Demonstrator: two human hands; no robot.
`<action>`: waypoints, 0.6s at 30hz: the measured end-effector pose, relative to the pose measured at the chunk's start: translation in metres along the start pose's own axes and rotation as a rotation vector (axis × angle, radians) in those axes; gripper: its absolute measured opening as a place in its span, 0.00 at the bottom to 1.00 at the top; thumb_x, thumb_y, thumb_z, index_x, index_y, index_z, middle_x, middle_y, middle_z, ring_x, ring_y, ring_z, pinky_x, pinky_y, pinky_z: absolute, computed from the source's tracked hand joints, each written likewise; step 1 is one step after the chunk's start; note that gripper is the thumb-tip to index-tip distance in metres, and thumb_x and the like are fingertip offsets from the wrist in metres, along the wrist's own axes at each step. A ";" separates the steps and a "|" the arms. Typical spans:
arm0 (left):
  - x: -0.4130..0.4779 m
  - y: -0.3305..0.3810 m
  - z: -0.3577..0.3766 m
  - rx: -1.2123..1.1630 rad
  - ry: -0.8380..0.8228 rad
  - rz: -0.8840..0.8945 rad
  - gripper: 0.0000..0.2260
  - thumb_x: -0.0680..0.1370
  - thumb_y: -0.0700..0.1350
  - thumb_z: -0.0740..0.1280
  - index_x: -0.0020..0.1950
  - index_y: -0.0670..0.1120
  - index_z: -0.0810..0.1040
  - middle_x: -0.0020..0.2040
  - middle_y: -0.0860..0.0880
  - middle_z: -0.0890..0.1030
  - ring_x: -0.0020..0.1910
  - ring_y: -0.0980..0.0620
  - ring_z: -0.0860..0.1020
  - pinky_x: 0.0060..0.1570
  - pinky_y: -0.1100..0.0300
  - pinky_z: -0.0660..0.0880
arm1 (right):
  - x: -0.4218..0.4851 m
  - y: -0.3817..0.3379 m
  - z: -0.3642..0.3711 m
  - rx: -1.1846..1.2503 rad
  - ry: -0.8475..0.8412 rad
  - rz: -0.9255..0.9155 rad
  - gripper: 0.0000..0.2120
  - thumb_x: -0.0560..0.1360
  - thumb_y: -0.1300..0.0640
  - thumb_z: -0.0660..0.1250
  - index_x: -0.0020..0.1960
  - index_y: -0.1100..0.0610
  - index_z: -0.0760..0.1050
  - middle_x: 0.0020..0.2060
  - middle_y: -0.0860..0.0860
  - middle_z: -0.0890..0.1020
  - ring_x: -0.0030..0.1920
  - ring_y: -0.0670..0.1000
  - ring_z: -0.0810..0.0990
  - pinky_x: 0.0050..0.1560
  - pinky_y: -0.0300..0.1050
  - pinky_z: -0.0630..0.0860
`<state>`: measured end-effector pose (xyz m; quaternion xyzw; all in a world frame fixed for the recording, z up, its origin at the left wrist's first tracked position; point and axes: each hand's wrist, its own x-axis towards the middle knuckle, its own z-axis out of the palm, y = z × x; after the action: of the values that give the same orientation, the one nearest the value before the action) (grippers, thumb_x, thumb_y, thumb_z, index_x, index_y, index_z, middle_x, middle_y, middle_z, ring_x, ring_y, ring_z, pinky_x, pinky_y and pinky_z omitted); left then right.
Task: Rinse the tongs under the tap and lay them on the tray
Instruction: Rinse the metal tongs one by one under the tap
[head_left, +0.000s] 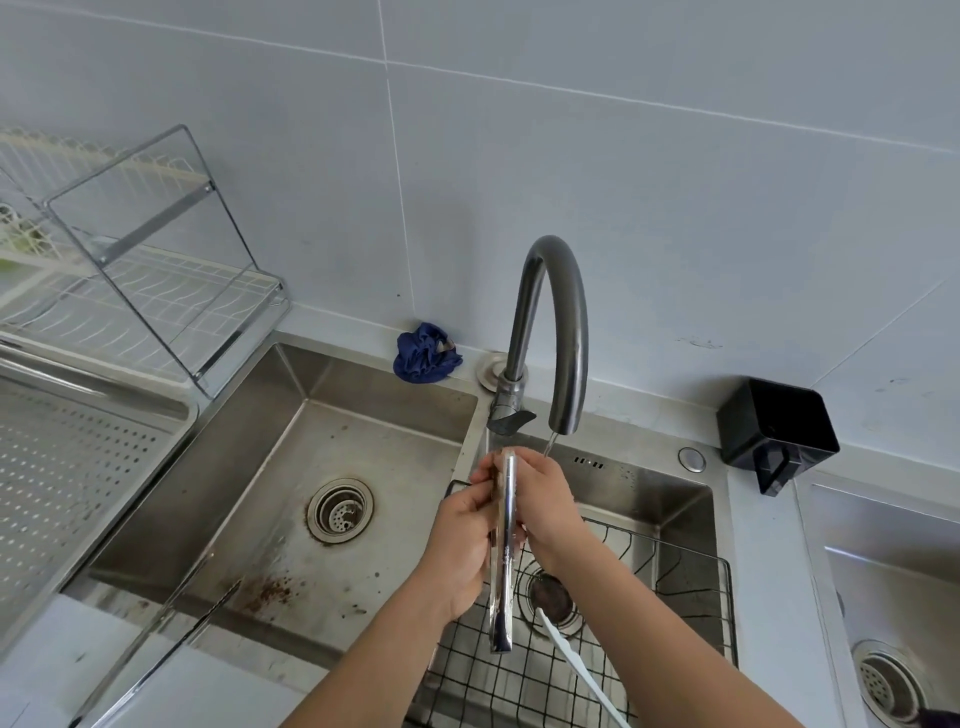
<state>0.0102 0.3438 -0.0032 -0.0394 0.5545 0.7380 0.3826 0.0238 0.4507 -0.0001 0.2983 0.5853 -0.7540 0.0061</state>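
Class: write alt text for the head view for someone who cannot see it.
A left hand and a right hand hold metal tongs under a dark curved tap, whose thin stream hits the right hand, over a wire rack.

No lettering, brand mark, number or sign can be read anywhere at this kitchen sink: none on the steel tongs (504, 545), the dark tap (566, 322) or the black box (779, 426) on the counter.
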 end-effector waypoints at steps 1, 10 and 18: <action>0.000 0.001 -0.001 0.005 0.004 0.007 0.14 0.82 0.34 0.60 0.51 0.42 0.85 0.35 0.45 0.80 0.33 0.51 0.77 0.32 0.59 0.75 | 0.000 0.001 -0.001 0.001 -0.013 -0.003 0.12 0.81 0.59 0.61 0.51 0.66 0.80 0.42 0.57 0.86 0.30 0.51 0.80 0.23 0.40 0.70; -0.003 -0.002 0.000 -0.021 -0.067 -0.031 0.16 0.80 0.34 0.60 0.43 0.44 0.86 0.36 0.40 0.81 0.31 0.46 0.79 0.30 0.56 0.75 | 0.000 0.004 -0.016 -0.044 0.018 -0.038 0.10 0.77 0.60 0.66 0.41 0.57 0.84 0.44 0.69 0.84 0.26 0.53 0.76 0.20 0.39 0.67; -0.007 -0.011 -0.012 -0.168 -0.237 -0.110 0.24 0.85 0.57 0.54 0.64 0.38 0.78 0.50 0.36 0.81 0.46 0.40 0.80 0.49 0.44 0.79 | 0.005 0.010 -0.021 -0.209 0.258 -0.173 0.18 0.79 0.52 0.70 0.34 0.61 0.77 0.29 0.61 0.79 0.28 0.53 0.73 0.32 0.50 0.72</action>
<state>0.0176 0.3308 -0.0133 -0.0143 0.4387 0.7591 0.4807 0.0329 0.4680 -0.0137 0.3387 0.6798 -0.6423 -0.1027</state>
